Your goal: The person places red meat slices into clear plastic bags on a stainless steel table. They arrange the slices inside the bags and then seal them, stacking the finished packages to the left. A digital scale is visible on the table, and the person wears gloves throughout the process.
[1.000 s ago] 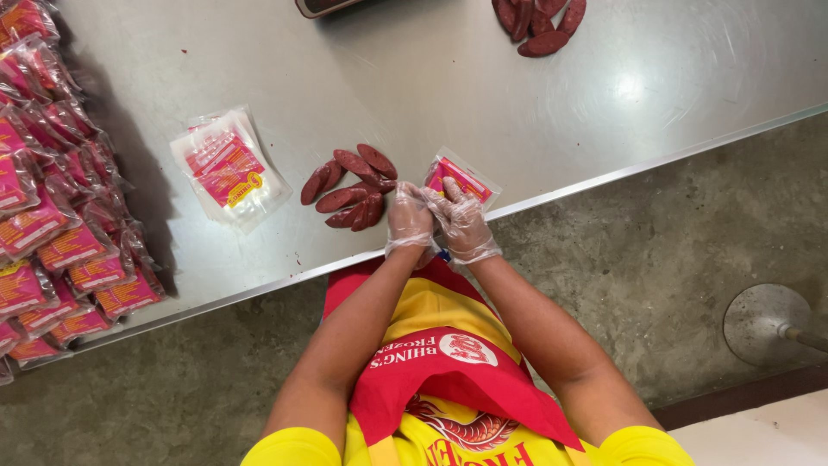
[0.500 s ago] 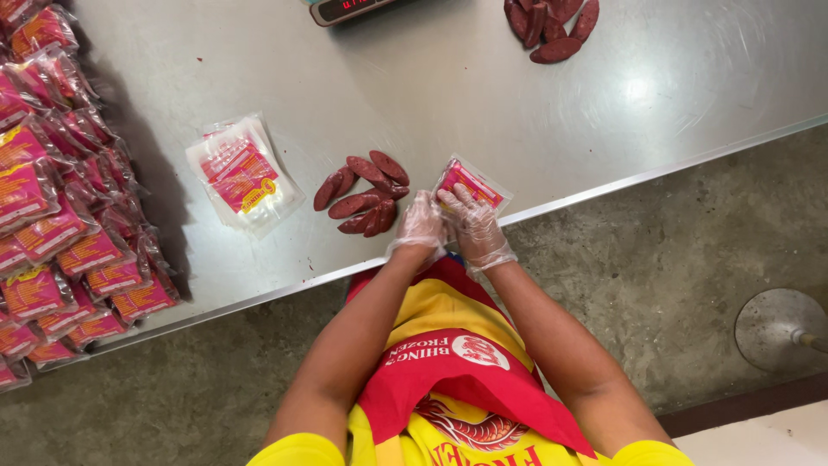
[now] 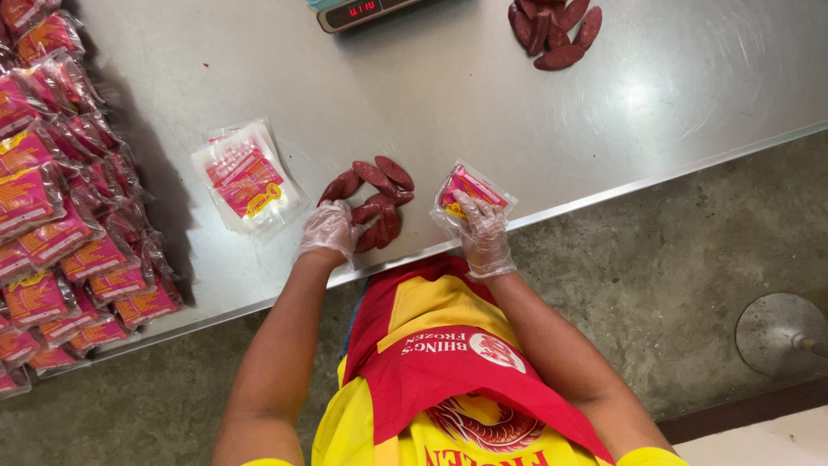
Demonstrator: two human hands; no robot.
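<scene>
Holding a small clear bag (image 3: 473, 192) with a pink label, the gloved right hand (image 3: 483, 235) grips it near the desk (image 3: 483, 103) edge. The gloved left hand (image 3: 328, 229) rests apart, fingers curled on the pile of dark red sausages (image 3: 373, 200) just beside the bag. A stack of empty bags (image 3: 248, 177) lies further left.

Steel tabletop (image 3: 483, 95): gloved left hand (image 3: 328, 229) on pile of dark red sausages (image 3: 373, 198); right hand (image 3: 483, 233) grips clear pink-labelled plastic pouch (image 3: 470, 192).
</scene>
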